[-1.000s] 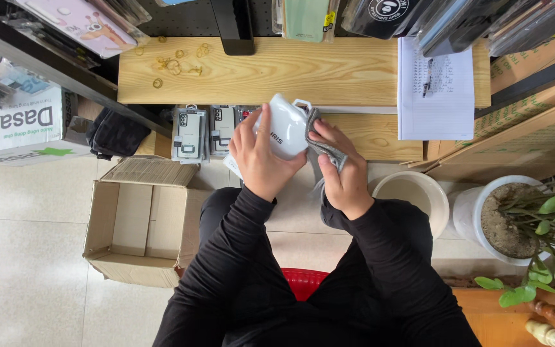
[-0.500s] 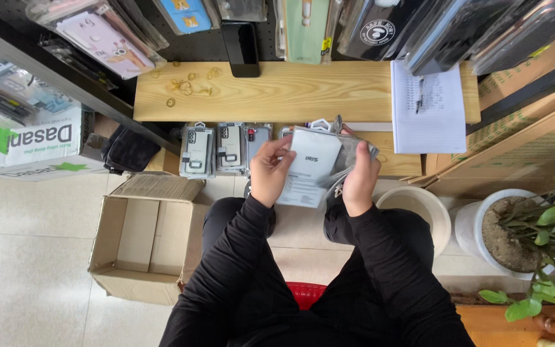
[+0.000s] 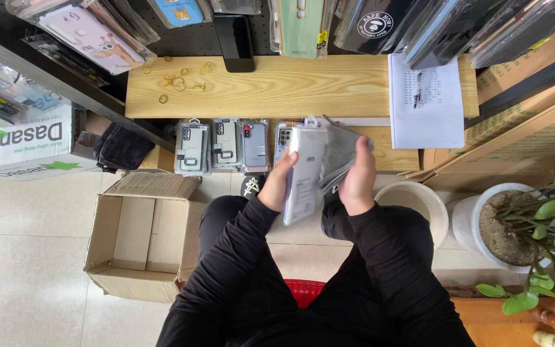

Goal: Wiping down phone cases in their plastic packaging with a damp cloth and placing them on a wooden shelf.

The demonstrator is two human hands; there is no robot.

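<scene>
At far left on the tiled floor sits one open cardboard box (image 3: pixel 139 238), empty-sided flaps up, with a white printed carton (image 3: pixel 20 144) above it and a black pouch (image 3: pixel 122 148) beside the lower shelf. Four packaged phone cases (image 3: pixel 229 145) lie in a row on that lower wooden shelf (image 3: pixel 387 157), just left of the hands. One black phone (image 3: pixel 236 42) and a scatter of small gold rings (image 3: pixel 181 80) rest on the upper wooden shelf (image 3: pixel 290 87).

Left hand (image 3: pixel 282 183) is raised with the forearm angled up, fingers curled around the edge of a stack of clear packaged cases (image 3: pixel 309 167), holding it upright in front of the lower shelf. Right hand (image 3: pixel 358 180) closes on the stack's grey right side, fingers wrapped over the top.

Half a second ago the packet faced the camera flat; now the stack stands edge-on and the view has drawn closer.

Further right lie one paper sheet (image 3: pixel 426 99), one white bucket (image 3: pixel 415 202) and one potted plant (image 3: pixel 534 225).
</scene>
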